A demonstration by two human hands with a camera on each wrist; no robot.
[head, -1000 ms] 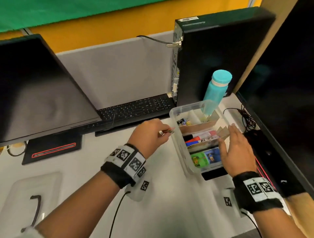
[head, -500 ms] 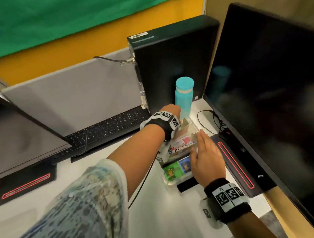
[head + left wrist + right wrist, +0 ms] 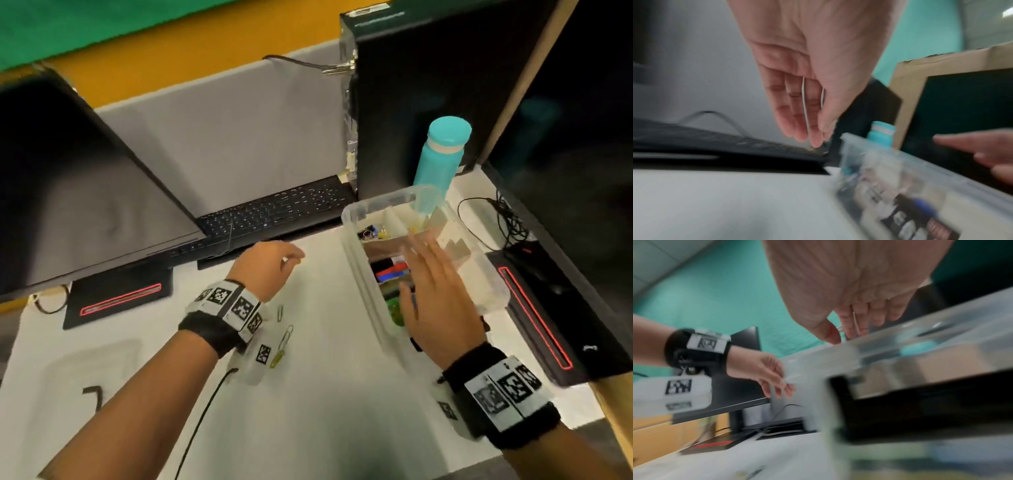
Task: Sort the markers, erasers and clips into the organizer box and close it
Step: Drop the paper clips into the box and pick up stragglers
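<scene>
The clear organizer box (image 3: 356,219) stands open on the white table, split by cardboard dividers. Small clips (image 3: 371,233) lie in its far compartment, markers (image 3: 392,272) in the middle one, and a green eraser (image 3: 394,308) in the near one. My right hand (image 3: 435,291) lies flat over the box with straight fingers; in the blurred right wrist view its fingertips (image 3: 855,331) are at the rim. My left hand (image 3: 291,260) hovers left of the box with loosely bent fingers and holds nothing. Three paper clips (image 3: 287,337) lie on the table beside my left wrist.
A teal bottle (image 3: 438,157) and a black computer tower (image 3: 428,85) stand behind the box. A keyboard (image 3: 274,209) lies at the back left under a monitor (image 3: 68,188). A second monitor's base (image 3: 548,325) and cables (image 3: 507,219) crowd the right. A clear lid (image 3: 102,359) lies near left.
My left hand has drawn back out of the box's far compartment to the left, and the clip it pinched a second ago is gone from its fingers. My right hand stays at the box.
</scene>
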